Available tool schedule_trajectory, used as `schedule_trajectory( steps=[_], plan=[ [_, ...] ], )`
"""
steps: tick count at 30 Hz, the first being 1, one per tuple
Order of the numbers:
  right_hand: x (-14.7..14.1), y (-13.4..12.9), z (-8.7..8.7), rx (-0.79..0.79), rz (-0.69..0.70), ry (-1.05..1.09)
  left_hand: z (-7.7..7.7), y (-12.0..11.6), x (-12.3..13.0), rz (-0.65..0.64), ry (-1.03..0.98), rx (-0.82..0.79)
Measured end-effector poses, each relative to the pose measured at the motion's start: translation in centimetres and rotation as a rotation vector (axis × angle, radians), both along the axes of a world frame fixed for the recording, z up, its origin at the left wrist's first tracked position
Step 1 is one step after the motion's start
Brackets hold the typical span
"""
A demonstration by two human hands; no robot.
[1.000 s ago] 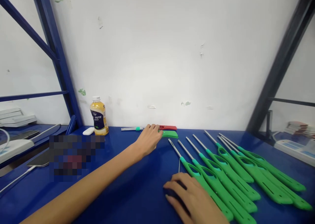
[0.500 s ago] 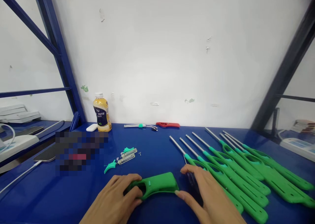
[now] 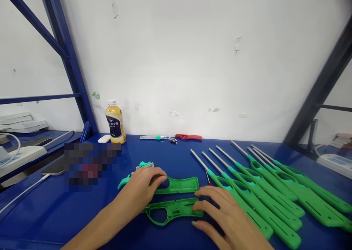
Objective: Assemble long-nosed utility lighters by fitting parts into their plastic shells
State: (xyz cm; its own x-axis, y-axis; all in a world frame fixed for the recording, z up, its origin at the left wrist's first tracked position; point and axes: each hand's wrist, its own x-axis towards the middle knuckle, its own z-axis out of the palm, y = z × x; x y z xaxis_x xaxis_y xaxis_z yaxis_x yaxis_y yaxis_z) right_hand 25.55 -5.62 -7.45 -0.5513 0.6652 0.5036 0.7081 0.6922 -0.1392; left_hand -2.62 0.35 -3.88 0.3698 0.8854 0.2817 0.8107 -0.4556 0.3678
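Shell halves: two green halves (image 3: 183, 185) are seen side by side at the front of the blue table (image 3: 165, 239), between the hands, hollow insides turned up; ribs and slots are moulded in, and a finger loop is shown whole on the nearer half.
Left hand (image 3: 139, 186): thumb and fingers are drawn together at the left part of the farther half; whether it is gripped cannot be told.
Right hand (image 3: 229, 211): fingers are bent and spread, fingertips brought to the halves' right ends; whether anything is clasped beneath cannot be told.
Green lighters (image 3: 260, 206): eight are laid slantwise at the right, metal rods pointing away.
Triggers (image 3: 144, 164): two, teal, partly hidden by the left hand.
Red casing (image 3: 189, 137): one outline is seen near the wall.
Bottle (image 3: 117, 123): one, yellow, stood upright.
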Motion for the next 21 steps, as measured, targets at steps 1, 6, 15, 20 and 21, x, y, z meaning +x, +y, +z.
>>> schedule_trajectory(
  steps=[1,6,15,20,21],
  plan=[
    [0.1,0.1,-0.1,-0.005,0.001,0.010,0.0,0.3,0.1,0.015,0.040,0.018],
    [0.4,0.2,-0.4,-0.038,0.029,0.090,2.0,5.0,-0.5,0.082,0.229,0.122],
    [0.3,0.3,-0.5,-0.093,0.051,0.144,1.5,18.7,-2.2,0.160,0.489,0.176],
    [0.2,0.3,-0.4,-0.119,0.048,0.154,0.2,20.9,-2.7,0.118,0.548,0.203],
    [0.2,0.3,-0.4,-0.121,0.048,0.157,0.1,21.0,-2.8,0.106,0.555,0.207]
  ],
)
